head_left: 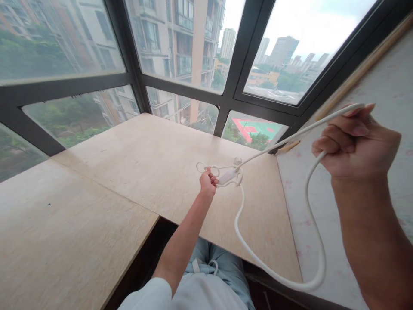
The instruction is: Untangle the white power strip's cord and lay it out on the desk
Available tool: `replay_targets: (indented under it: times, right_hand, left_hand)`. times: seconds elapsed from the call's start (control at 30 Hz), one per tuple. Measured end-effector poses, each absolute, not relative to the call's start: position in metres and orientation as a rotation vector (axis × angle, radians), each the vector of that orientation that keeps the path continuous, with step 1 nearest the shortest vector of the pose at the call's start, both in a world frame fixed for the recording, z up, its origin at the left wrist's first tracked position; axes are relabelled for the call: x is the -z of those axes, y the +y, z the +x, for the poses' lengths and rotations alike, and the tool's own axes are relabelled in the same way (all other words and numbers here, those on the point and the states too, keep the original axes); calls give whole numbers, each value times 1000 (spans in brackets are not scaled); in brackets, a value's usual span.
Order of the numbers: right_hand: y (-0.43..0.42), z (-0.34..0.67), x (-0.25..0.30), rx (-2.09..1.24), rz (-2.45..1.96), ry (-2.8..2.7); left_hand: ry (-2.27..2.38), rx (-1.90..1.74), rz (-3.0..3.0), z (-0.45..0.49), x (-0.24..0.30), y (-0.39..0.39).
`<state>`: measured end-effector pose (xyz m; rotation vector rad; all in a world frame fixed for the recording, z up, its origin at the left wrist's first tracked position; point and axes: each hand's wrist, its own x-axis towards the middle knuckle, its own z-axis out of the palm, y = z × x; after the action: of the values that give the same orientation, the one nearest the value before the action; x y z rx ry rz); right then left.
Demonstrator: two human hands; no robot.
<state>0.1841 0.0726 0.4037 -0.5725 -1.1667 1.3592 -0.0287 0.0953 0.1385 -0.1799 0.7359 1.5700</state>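
Observation:
A long white cord (240, 215) runs between my two hands. My right hand (356, 137) is raised near the wall, its fingers closed on the cord. From it one stretch slants down taut to the left, while another hangs in a wide loop toward the table's front edge. My left hand (209, 180) is low over the tabletop, pinching cord loops beside a white oblong piece (226, 175), perhaps a plug or switch. Cord is wound around that piece, and a small clear part (238, 161) sits at its far end. Exactly what the left fingertips grip is partly hidden.
The beige tabletop (129, 146) spreads left and forward, with a notch at its front edge by my lap. Dark window frames (183, 88) border it at the back. A pale patterned wall (297, 215) stands close on the right.

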Motion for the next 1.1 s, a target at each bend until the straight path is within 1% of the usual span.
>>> replay_targets:
  times: [0.27, 0.43, 0.67, 0.83, 0.97, 1.1]
  right_hand:
    - [85, 221, -367, -1286, -540, -982]
    - [83, 209, -371, -1318, -596, -1049]
    - [77, 155, -382, -1386, -737, -1294]
    - [75, 130, -382, -1425, -880, -1457]
    - [68, 131, -386, -1449, -912, -1498]
    - [60, 144, -386, -1468, -849, -1579]
  left_hand:
    - [743, -1691, -121, -72, -137, 98]
    - [680, -1701, -62, -75, -133, 82]
    - [564, -1505, 9, -45, -131, 53]
    - [451, -1356, 76, -14, -141, 42]
    - [514, -1290, 81, 4, -156, 41]
    - [665, -1295, 106, 12, -166, 41]
